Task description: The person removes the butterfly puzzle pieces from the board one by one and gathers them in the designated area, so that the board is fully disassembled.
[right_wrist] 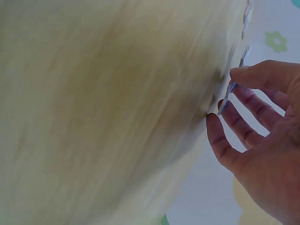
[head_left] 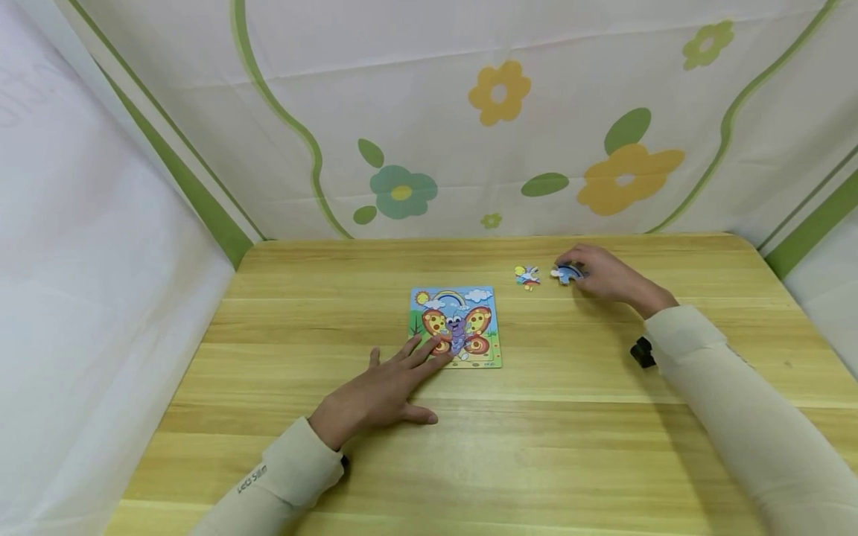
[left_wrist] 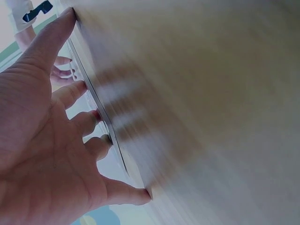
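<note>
While your left hand point(head_left: 387, 388) rests on butterfly puzzle point(head_left: 457, 327), fingers spread, unclenched, over its seven-to-eight o'clock corner on worktop point(head_left: 536, 447), your right hand point(head_left: 603, 274) grasps blue piece point(head_left: 568, 275) between fingers at puzzle's two o'clock. Pinch lightly; keep blue piece level, knobs unbent. Count: one butterfly puzzle, one blue piece, apparently one loose piece point(head_left: 527, 277) at blue piece's nine o'clock.

Desk point(head_left: 536, 432): wood-grain top (yellowish, streaked). Lying on it: butterfly puzzle point(head_left: 464, 321); loose jigsaw section point(head_left: 529, 280), farther back, right.
</note>
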`<state>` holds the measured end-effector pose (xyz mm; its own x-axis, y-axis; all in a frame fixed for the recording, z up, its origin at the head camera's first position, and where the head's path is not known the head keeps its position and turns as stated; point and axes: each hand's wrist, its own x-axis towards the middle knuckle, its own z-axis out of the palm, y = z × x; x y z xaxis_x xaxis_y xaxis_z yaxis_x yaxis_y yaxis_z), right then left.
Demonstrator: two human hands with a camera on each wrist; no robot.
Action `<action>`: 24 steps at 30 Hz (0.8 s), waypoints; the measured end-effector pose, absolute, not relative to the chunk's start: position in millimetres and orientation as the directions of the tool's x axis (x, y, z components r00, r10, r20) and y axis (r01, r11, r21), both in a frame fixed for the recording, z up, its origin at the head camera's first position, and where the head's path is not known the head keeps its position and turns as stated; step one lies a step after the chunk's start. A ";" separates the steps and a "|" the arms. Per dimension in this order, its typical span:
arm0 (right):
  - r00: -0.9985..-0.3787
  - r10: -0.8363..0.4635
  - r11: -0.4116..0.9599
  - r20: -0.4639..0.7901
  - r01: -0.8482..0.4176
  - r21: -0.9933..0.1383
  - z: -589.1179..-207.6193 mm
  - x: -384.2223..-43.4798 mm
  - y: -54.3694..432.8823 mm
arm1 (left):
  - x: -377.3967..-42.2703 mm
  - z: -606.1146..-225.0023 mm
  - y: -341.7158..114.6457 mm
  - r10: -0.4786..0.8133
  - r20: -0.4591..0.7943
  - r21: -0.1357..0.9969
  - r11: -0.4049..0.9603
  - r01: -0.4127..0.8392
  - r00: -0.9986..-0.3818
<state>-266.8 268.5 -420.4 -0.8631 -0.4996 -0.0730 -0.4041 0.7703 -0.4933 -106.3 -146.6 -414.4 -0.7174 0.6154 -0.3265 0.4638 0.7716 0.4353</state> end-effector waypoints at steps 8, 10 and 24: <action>-0.859 -0.509 0.758 -0.054 -0.417 -0.501 -426.3 -267.8 267.8 | -106.1 -413.9 -145.8 0.610 -0.340 0.439 0.776 0.453 -0.716; -0.856 -0.514 0.758 -0.049 -0.427 -0.492 -427.5 -268.0 267.5 | -106.0 -413.9 -145.6 0.610 -0.340 0.441 0.776 0.451 -0.716; -0.850 -0.525 0.758 -0.029 -0.452 -0.469 -429.2 -268.2 267.9 | -106.2 -414.0 -145.5 0.612 -0.337 0.440 0.774 0.455 -0.715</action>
<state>-268.2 267.9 -429.2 -0.8505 -0.5252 -0.0288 -0.4525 0.7584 -0.4691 -106.2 -145.5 -414.0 -0.7154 0.6123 -0.3365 0.4551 0.7739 0.4404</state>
